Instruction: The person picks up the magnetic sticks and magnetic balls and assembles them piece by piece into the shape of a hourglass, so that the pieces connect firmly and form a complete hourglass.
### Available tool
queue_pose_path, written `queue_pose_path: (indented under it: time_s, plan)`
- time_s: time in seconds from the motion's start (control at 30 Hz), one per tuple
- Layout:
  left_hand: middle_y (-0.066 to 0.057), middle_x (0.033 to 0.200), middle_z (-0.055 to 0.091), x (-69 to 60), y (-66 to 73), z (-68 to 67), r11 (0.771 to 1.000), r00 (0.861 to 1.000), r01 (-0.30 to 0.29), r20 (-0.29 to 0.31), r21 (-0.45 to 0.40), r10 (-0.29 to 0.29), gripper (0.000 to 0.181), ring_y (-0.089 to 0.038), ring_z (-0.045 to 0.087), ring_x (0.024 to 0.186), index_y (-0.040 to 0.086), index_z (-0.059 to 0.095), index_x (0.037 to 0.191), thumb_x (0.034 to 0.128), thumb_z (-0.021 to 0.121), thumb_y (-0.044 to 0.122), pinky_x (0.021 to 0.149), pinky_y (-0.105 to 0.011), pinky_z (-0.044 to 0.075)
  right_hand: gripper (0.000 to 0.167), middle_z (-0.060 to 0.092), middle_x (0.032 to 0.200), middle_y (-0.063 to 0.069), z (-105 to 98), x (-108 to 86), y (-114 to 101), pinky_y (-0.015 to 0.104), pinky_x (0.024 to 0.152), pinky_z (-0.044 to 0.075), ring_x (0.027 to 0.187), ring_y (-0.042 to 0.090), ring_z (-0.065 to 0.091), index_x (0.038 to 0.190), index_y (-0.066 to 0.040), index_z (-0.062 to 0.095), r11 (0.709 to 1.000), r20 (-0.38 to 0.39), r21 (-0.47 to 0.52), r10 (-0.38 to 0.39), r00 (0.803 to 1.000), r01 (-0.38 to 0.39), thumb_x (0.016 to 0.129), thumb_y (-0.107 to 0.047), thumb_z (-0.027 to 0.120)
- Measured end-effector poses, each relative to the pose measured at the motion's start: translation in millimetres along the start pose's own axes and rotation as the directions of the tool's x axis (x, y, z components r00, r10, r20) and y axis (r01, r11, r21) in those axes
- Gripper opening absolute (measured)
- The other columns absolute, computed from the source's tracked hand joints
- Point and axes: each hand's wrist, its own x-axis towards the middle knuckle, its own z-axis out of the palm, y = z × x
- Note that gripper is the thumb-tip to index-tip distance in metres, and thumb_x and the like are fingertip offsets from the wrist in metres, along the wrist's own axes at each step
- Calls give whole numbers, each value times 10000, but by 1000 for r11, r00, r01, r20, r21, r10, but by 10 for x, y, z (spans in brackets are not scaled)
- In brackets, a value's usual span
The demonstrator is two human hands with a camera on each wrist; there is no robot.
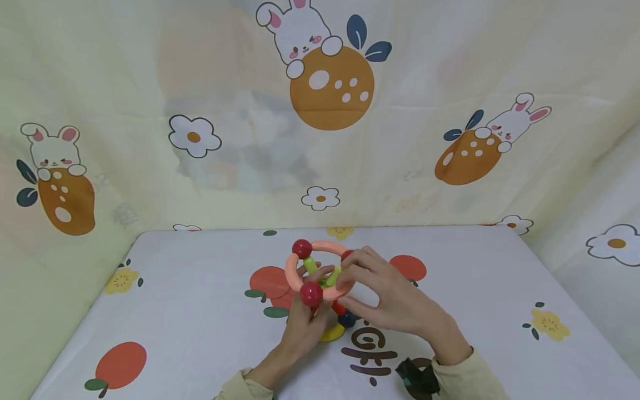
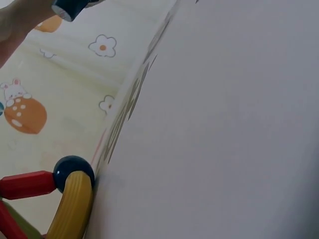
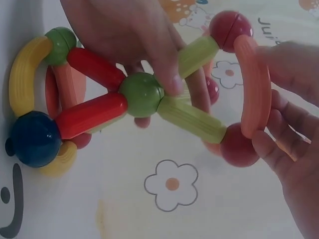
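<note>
A magnetic stick-and-ball model stands on the table, waisted at a green ball [image 3: 142, 94]. Red rods [image 3: 92, 116] run from that ball to the base, with a dark blue ball [image 3: 36, 139] and yellow curved rods [image 2: 73, 206]. Light green rods [image 3: 193, 119] lead to a ring of salmon curved rods [image 1: 327, 246] and red balls [image 1: 311, 294]. My left hand [image 1: 306, 325] grips the model around the green ball, its thumb against it. With fingers and thumb, my right hand [image 1: 387, 291] pinches a salmon curved rod [image 3: 255, 87] on the ring's right side.
A white cloth [image 1: 190, 333] printed with fruit and flowers covers the table. Behind it hangs a cream curtain [image 1: 240, 183] with rabbit prints. A black object [image 1: 417, 378] sits by the right sleeve.
</note>
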Motion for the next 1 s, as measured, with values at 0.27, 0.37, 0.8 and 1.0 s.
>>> queue_pose_path:
  time_s: [0.27,0.37,0.8,1.0]
  plan:
    - [-19,1508,266,-50,-198,75,996,999,-39,4,81,38,715,-218,175,1419,234,328,1449,839,615,-4,1045,-627,310,161,531,1052,-98,-2,-31,109,244,824,482,1044,66,444,933,-242,612,995,-33,75,70,997,-68,836,-139,690]
    - [-34,1535,192,-63,-180,90,996,999,-32,-9,82,33,744,-233,166,1421,226,311,1462,827,606,-25,1040,-642,301,144,537,1058,-70,7,-32,148,241,844,479,1040,75,457,933,-219,613,990,-38,102,99,994,-95,850,-123,682]
    - [-22,1563,105,-91,-139,83,997,1000,-3,18,74,2,866,-254,71,1458,246,190,1495,809,635,-39,1046,-661,276,187,547,1060,-73,38,-29,288,219,827,499,981,63,520,963,-205,605,974,-94,194,134,987,-114,856,-69,675]
    - [-23,1569,112,-111,-154,43,997,999,-19,40,77,16,826,-252,53,1468,214,159,1512,850,603,-4,1049,-643,291,218,585,1048,-43,38,-28,335,217,789,506,962,72,537,988,-182,610,971,-125,224,107,986,-77,850,-23,665]
